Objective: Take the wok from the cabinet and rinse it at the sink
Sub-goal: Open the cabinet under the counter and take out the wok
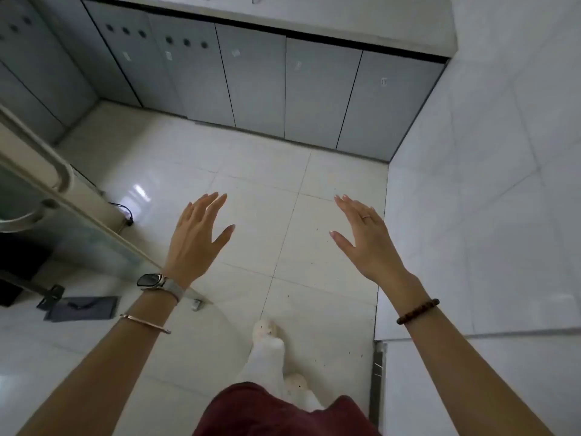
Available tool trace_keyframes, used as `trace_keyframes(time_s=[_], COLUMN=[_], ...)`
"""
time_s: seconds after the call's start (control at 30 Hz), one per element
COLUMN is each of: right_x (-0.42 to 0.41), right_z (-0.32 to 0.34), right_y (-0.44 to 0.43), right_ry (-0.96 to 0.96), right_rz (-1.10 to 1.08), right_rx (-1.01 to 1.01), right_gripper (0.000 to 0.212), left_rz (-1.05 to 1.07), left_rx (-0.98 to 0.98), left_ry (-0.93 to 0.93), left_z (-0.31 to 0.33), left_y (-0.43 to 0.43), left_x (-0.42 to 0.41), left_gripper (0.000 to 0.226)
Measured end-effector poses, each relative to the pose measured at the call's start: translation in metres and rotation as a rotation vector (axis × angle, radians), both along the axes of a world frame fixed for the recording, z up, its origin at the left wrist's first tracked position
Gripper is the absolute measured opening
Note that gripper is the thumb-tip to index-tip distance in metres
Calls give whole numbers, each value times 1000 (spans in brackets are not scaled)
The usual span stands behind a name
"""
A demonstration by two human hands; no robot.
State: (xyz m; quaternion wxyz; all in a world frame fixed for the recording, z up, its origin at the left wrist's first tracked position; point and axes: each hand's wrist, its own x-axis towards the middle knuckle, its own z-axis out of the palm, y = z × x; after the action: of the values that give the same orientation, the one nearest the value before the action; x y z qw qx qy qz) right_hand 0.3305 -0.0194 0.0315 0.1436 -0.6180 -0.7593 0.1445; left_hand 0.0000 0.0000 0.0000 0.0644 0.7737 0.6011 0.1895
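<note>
A row of grey cabinet doors (317, 89) runs under a pale countertop (330, 17) at the far side of the room, all shut. No wok or sink shows. My left hand (196, 236) is held out over the floor, fingers spread and holding nothing. My right hand (366, 237) hangs at the same height to its right, also spread and holding nothing. Both hands are well short of the cabinets.
Glossy white floor tiles (257, 184) lie between me and the cabinets. A tiled wall (490, 152) stands on the right. At left is a glass door (63, 221) with a pale frame and handle. My feet (267, 335) are below.
</note>
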Motion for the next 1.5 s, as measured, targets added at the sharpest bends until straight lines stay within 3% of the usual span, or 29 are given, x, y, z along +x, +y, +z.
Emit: trace_keyframes(time_s=[0.8,1.5], right_x=[-26,-19], right_z=[-1,-12], right_y=[268,540], right_ry=[20,-5], right_rz=[-17,164], right_rx=[-8,-33], right_gripper=[61,61], left_rz=[93,226], left_rx=[-18,31], left_ry=[-108,-61], left_z=[0,2], left_y=[268,490], left_x=[-14,-10], left_gripper=[57,58])
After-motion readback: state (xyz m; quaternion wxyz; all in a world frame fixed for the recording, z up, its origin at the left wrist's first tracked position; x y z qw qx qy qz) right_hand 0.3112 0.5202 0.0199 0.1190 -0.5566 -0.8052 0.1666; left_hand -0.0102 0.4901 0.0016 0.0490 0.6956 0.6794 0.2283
